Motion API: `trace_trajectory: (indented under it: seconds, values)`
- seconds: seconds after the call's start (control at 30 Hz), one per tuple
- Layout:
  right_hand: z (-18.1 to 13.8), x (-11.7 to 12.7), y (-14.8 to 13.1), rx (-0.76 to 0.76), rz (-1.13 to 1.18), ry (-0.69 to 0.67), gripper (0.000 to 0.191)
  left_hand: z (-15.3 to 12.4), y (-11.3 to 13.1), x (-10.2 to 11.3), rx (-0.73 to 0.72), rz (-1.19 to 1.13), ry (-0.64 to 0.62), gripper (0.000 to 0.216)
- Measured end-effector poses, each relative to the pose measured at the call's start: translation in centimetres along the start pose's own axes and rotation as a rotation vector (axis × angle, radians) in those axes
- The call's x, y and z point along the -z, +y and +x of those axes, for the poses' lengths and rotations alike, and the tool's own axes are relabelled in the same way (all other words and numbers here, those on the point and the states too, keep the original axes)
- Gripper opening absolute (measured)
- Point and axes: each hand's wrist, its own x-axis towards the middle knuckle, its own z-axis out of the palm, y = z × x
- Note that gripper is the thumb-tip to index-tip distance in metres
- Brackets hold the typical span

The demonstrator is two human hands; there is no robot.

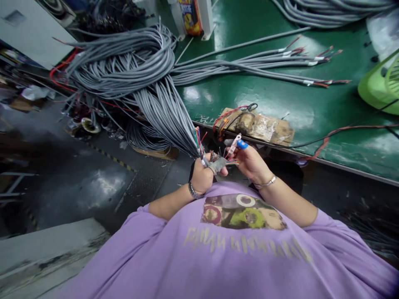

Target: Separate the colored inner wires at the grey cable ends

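My left hand [204,174] is closed round the ends of a thick bundle of grey cables [165,112], whose stripped coloured wires stick out above my fist. A grey wrap covers its thumb. My right hand [249,160] is closed in a pinch on a small pale tool [234,143] held at the wire ends; a blue cover sits on its forefinger. Both hands meet just in front of the green bench edge, above my purple shirt.
The green bench [280,95] carries more grey cables with stripped ends [264,62], a taped wooden block with red and black wires [255,124], and a green fan [380,83] at the right. A large cable coil [124,58] hangs off the bench's left end over the dark floor.
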Motion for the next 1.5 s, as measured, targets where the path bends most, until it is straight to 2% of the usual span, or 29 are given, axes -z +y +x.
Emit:
trace_trajectory:
  seconds: [0.13, 0.3, 0.47, 0.63, 0.83, 1.03, 1.13, 1.27, 1.33, 1.4, 1.5]
  values:
    - [0.2, -0.2, -0.3, -0.001, 0.017, 0.039, 0.047, 0.4, -0.3, -0.6, -0.026, 0.023, 0.017, 0.036]
    - [0.5, -0.2, -0.7, 0.002, 0.024, 0.046, 0.048, 0.5, -0.7, -0.7, -0.062, 0.011, 0.037, 0.035]
    - [0.6, 0.0, -0.9, 0.014, -0.098, 0.087, 0.054, 0.5, -0.9, -0.5, -0.039, 0.000, 0.039, 0.035]
    - [0.6, 0.4, -0.9, 0.010, -0.061, 0.048, 0.050, 0.6, -0.7, -0.7, -0.051, 0.021, 0.046, 0.035]
    - [0.7, 0.4, -0.6, 0.013, 0.011, 0.048, 0.041, 0.4, -0.1, -0.5, -0.027, 0.066, -0.025, 0.038]
    - [0.4, 0.1, -0.5, -0.012, 0.008, 0.060, 0.045, 0.0, -0.2, -0.1, -0.025, 0.048, -0.023, 0.035]
    - [0.0, 0.3, -0.9, -0.066, 0.005, 0.002, 0.052, -0.4, -0.3, 0.2, -0.049, 0.046, 0.001, 0.035]
    - [-0.7, 1.2, -1.3, -0.185, -0.148, -0.202, 0.058, -0.8, 0.1, 0.6, -0.030, 0.085, 0.004, 0.035]
    - [-1.1, 1.6, -1.2, -0.206, -0.244, -0.281, 0.053, -0.9, 0.4, 0.7, -0.026, 0.110, -0.032, 0.034]
    - [-1.4, 1.6, -0.9, -0.152, -0.310, -0.297, 0.043, -0.8, 0.6, 0.8, -0.041, 0.151, -0.062, 0.033]
    - [-1.7, 1.3, -0.4, -0.022, -0.328, -0.227, 0.034, -0.6, 0.5, 0.8, -0.076, 0.195, -0.101, 0.030]
